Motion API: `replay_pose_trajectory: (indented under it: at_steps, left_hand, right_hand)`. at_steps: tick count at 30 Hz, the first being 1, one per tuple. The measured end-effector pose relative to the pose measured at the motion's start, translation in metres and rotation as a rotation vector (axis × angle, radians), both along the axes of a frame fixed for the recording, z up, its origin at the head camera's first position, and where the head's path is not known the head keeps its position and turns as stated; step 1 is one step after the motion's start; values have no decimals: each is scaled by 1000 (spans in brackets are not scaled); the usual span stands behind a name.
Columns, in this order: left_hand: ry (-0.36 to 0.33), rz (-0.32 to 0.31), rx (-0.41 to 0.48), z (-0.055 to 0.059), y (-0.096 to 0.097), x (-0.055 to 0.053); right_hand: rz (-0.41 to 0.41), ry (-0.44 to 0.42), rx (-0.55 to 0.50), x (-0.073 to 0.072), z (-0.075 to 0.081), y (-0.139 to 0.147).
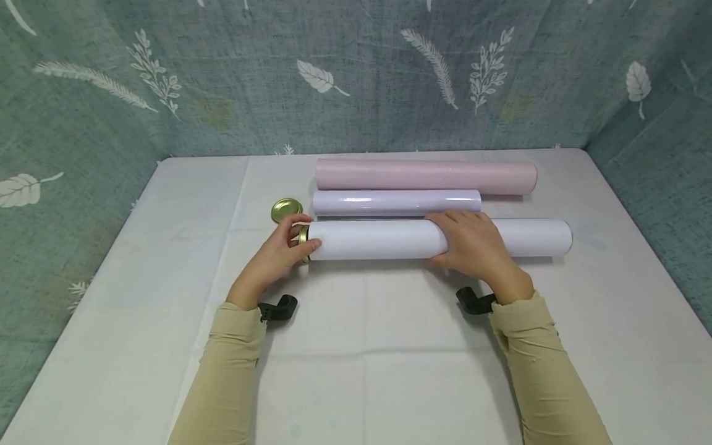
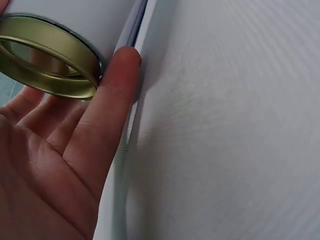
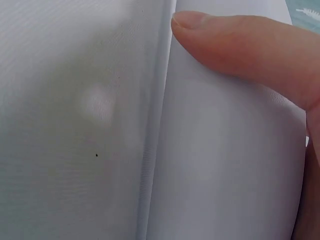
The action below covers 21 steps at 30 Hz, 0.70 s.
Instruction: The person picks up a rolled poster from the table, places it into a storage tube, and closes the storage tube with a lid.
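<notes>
A long white tube (image 1: 378,240) lies crosswise on the table. My left hand (image 1: 282,248) holds its left end, with the thumb (image 2: 120,75) on the near side and other fingers behind. At that end sits a gold metal rim (image 2: 50,55) with a recessed, shiny middle, which the fingers surround. Farther right, my right hand (image 1: 473,245) grips the same tube from above, its thumb (image 3: 225,42) along the near side. In the right wrist view, the other fingers are mostly hidden.
Behind the white tube lie a shorter pale lilac tube (image 1: 395,203) and a longer pink tube (image 1: 425,176), roughly parallel to it. Round gold lids (image 1: 286,209) rest beyond my left hand. Patterned green cloth (image 1: 356,74) rises at the table's back and sides.
</notes>
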<state>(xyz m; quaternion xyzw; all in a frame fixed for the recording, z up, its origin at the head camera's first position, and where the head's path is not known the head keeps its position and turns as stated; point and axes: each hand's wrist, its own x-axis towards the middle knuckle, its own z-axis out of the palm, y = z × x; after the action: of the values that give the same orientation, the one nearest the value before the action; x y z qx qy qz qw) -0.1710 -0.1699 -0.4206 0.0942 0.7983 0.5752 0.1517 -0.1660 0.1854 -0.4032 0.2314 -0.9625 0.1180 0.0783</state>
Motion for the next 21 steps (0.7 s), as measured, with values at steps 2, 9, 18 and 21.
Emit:
replay_pose_trajectory:
  at_steps: [2,9,18,21]
  left_hand:
    - [10,-5,19,0,1,0]
    - [61,19,-69,1,6,1]
    - [9,26,150,2,20,4]
    - [-27,25,192,7,24,8]
  right_hand:
    - [5,-4,-7,0,1,0]
    - [7,-3,-8,1,3,-1]
    - [4,7,-15,3,4,-3]
    - [8,23,-21,3,5,-3]
